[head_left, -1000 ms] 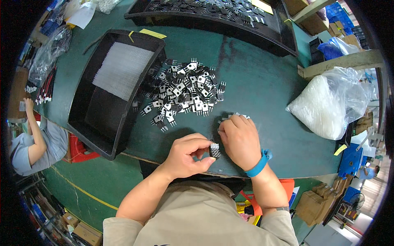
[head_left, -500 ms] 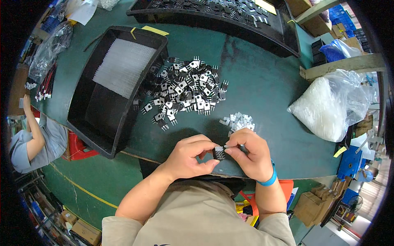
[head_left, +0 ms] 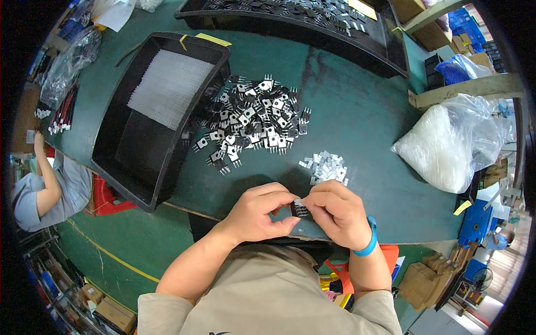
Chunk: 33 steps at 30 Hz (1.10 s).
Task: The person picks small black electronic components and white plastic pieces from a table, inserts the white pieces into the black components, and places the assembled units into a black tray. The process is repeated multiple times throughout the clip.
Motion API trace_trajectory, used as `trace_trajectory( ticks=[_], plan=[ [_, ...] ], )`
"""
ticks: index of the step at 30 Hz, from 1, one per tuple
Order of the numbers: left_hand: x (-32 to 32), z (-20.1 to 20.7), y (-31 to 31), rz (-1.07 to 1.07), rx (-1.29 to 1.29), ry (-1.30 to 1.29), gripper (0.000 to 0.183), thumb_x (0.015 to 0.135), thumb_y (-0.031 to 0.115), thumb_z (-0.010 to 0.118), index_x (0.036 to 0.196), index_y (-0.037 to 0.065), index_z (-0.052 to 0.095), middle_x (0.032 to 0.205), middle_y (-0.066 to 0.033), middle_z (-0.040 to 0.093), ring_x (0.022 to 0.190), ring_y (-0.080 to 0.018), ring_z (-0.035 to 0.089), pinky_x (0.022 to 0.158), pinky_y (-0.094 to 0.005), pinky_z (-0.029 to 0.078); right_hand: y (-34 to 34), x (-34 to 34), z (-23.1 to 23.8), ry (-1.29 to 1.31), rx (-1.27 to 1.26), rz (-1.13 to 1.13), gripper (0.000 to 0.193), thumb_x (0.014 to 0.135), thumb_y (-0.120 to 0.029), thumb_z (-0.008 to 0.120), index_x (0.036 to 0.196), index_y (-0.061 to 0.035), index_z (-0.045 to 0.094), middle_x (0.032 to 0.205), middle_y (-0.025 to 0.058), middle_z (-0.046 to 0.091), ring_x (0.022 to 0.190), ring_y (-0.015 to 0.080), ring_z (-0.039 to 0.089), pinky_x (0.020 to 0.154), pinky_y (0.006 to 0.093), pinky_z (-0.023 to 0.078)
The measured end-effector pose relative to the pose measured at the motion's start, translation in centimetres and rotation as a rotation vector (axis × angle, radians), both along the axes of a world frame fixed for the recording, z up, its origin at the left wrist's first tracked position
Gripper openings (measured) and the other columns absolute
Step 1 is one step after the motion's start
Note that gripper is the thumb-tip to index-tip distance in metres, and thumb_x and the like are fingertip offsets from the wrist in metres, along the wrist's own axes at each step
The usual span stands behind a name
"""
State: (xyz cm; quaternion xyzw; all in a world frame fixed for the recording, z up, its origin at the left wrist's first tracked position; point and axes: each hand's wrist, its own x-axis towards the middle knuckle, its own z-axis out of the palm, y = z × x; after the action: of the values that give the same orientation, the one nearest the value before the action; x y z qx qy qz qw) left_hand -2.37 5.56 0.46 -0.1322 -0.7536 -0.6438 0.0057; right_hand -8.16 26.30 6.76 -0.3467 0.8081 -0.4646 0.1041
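Observation:
Between the thumb and fingers of my left hand [head_left: 258,216] is a small stack of black transistors [head_left: 300,210], their metal legs pointing toward me. My right hand [head_left: 338,213] is closed in a pinch against the stack's right end; its fingertips cover whatever they hold. A whitish piece shows at the stack's upper edge. Just beyond my right hand lies a small heap of pale, translucent little pieces [head_left: 325,165]. Farther off to the left spreads a loose pile of three-legged transistors [head_left: 257,118], some with the metal face up.
Left of the pile stands a black bin [head_left: 139,146] holding a sheet of white ribbed material [head_left: 168,89]. A long black tray [head_left: 296,34] of transistors spans the back. A clear bag of white material [head_left: 438,148] sits at right. A person's arm [head_left: 47,173] is at far left.
My right hand has shifted slightly left, and its fingertips now cover more of the stack's right end. My left hand and the stack stay nearly in place.

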Motion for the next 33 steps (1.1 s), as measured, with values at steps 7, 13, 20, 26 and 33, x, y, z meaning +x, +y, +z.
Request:
trace_trajectory(
  ticks=[7, 13, 20, 26, 33],
  plan=[
    [-0.1, 0.0, -0.1, 0.000, -0.011, 0.009, 0.035, 0.071, 0.006, 0.083, 0.103, 0.000, 0.072, 0.089, -0.0078, 0.066, 0.064, -0.0141, 0.058, 0.056, -0.0269, 0.049, 0.1, 0.0, 0.1, 0.013, 0.028, 0.045, 0.024, 0.084, 0.006, 0.068, 0.106, -0.0037, 0.070, 0.096, 0.0134, 0.064, 0.086, 0.0307, 0.066, 0.073, 0.0374, 0.054],
    [0.0, -0.2, 0.0, 0.016, 0.010, 0.015, 0.036, 0.071, 0.006, 0.082, 0.104, -0.001, 0.072, 0.089, -0.0075, 0.066, 0.066, -0.0130, 0.058, 0.057, -0.0265, 0.049, 0.3, 0.5, 0.1, 0.009, -0.007, -0.087, 0.027, 0.080, 0.007, 0.065, 0.105, -0.0040, 0.071, 0.095, 0.0139, 0.066, 0.079, 0.0309, 0.066, 0.070, 0.0378, 0.054],
    [-0.1, 0.0, -0.1, 0.016, 0.028, -0.013, 0.035, 0.070, 0.005, 0.082, 0.103, -0.001, 0.072, 0.089, -0.0069, 0.067, 0.066, -0.0112, 0.057, 0.057, -0.0252, 0.049, 0.7, 1.2, -0.3, -0.003, -0.026, -0.123, 0.027, 0.078, 0.009, 0.061, 0.100, -0.0037, 0.072, 0.091, 0.0126, 0.066, 0.077, 0.0284, 0.065, 0.068, 0.0362, 0.054],
    [-0.1, -0.1, -0.2, 0.019, 0.030, -0.017, 0.035, 0.070, 0.006, 0.082, 0.103, -0.001, 0.073, 0.089, -0.0067, 0.066, 0.065, -0.0107, 0.056, 0.056, -0.0251, 0.048, 0.8, 1.5, -0.6, -0.009, -0.023, -0.118, 0.029, 0.076, 0.009, 0.062, 0.099, -0.0040, 0.073, 0.090, 0.0122, 0.066, 0.075, 0.0274, 0.065, 0.067, 0.0358, 0.053],
    [0.0, 0.0, -0.2, 0.024, 0.026, -0.005, 0.035, 0.070, 0.006, 0.082, 0.103, -0.001, 0.073, 0.089, -0.0071, 0.067, 0.067, -0.0118, 0.059, 0.058, -0.0255, 0.051, 1.0, 1.3, -0.6, 0.005, -0.022, -0.099, 0.028, 0.076, 0.009, 0.061, 0.098, -0.0038, 0.072, 0.090, 0.0124, 0.066, 0.075, 0.0277, 0.065, 0.066, 0.0358, 0.053]
  ],
)
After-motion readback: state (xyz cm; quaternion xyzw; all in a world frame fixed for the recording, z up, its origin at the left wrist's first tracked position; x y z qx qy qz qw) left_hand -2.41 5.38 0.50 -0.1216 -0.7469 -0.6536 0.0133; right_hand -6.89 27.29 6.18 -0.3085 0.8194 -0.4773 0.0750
